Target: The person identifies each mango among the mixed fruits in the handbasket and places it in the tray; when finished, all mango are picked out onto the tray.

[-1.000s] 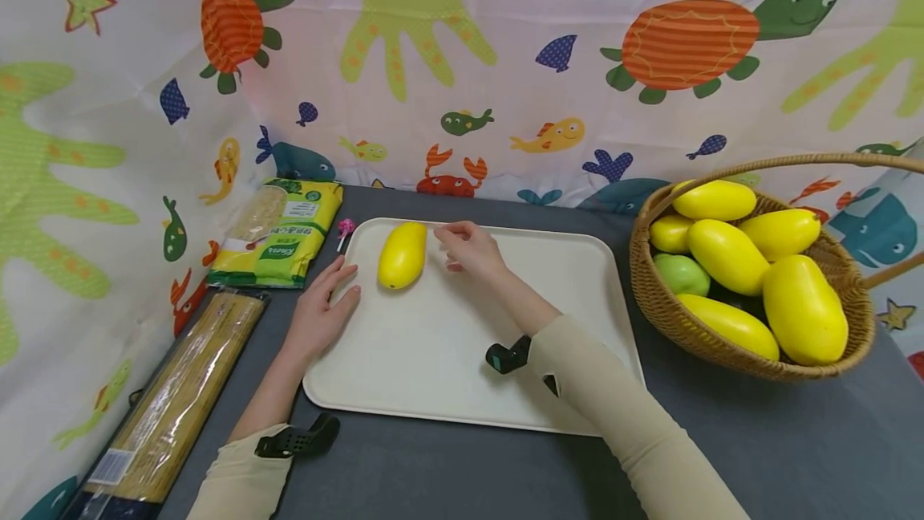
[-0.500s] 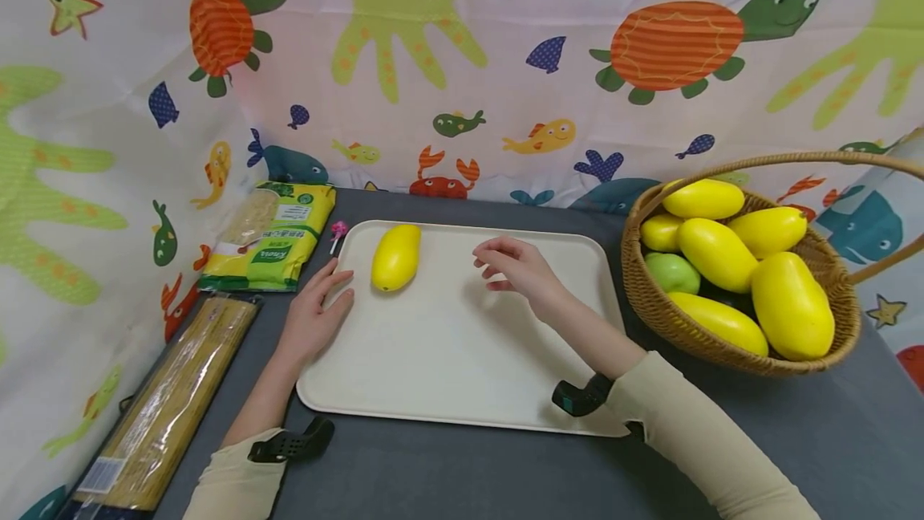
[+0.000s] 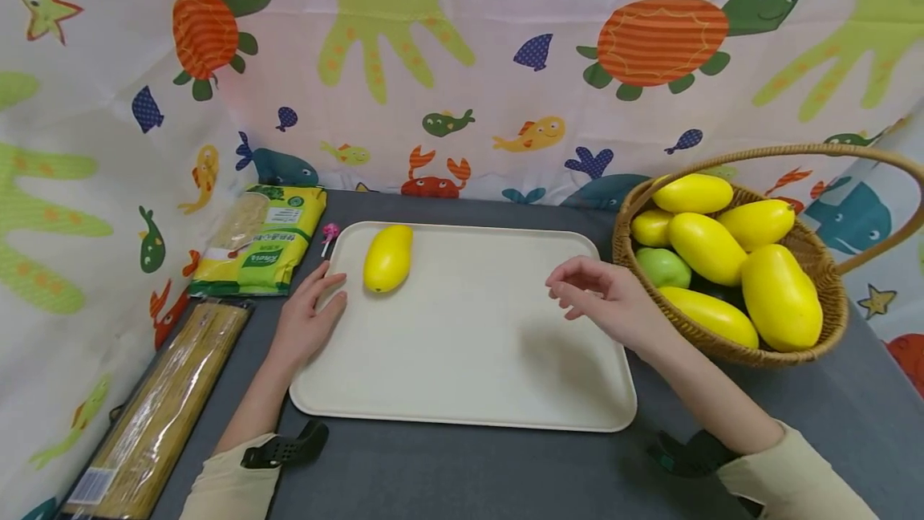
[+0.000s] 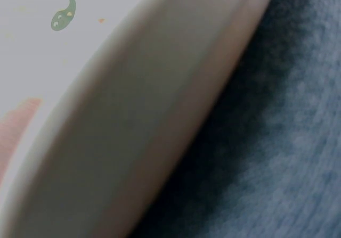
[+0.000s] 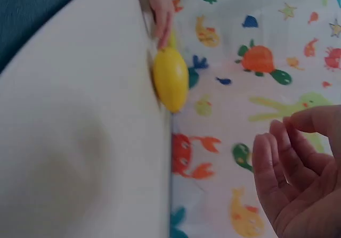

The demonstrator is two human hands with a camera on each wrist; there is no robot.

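Observation:
A yellow mango-like fruit (image 3: pixel 387 258) lies on the white tray (image 3: pixel 462 343) near its far left corner; the right wrist view shows the same fruit (image 5: pixel 171 80). At the tray's left edge rests my left hand (image 3: pixel 306 319), fingers relaxed and holding nothing. Above the tray's right part hovers my right hand (image 3: pixel 602 295), fingers loosely bent, with nothing in them. Just beyond that hand stands a wicker basket (image 3: pixel 830 303) with several yellow fruits (image 3: pixel 782 297) and a green fruit (image 3: pixel 662 267). In the left wrist view, the tray rim (image 4: pixel 122 105) fills the middle and the left hand is mostly hidden.
To the left lie a yellow-green noodle packet (image 3: pixel 267 239) and a long clear pack of dry noodles (image 3: pixel 166 408). A pink-topped lollipop (image 3: pixel 330 233) is between packet and tray. A printed curtain (image 3: pixel 462 62) hangs behind the grey table (image 3: pixel 447 472). The basket's handle (image 3: pixel 794 151) arches up.
My right hand has moved right, from beside the yellow fruit on the tray toward the basket. The left hand stays at the tray's edge. The head view has shifted slightly.

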